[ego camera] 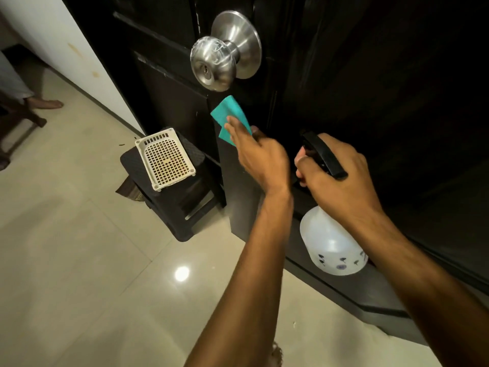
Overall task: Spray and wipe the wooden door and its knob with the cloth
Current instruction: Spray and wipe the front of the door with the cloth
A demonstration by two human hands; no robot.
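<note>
while both arms reach in from below, the dark, nearly black wooden door (370, 75) fills the upper right of the view. glossy cream floor tiles (79, 260) cover the lower left, white wall (66, 35) at upper left. a black plastic step stool (182, 205) stands on the tiles just beside the door's edge, with a white perforated plastic basket (165, 158) lying on top of it. translucent white spray bottle with small flower prints (332, 245) hangs from its black trigger head (324, 156); right hand (341, 178) grips round the head and neck, fingers curled. round brushed-steel door knob (213, 65) sits high on the door, white streaks on its face, keyhole visible. left hand (259, 157) holds a folded teal cloth (230, 119) against the door just below the knob, not touching it; fingers look fairly straight over the cloth, motion-blurred. someone's bare foot (46, 104) at far left.
</note>
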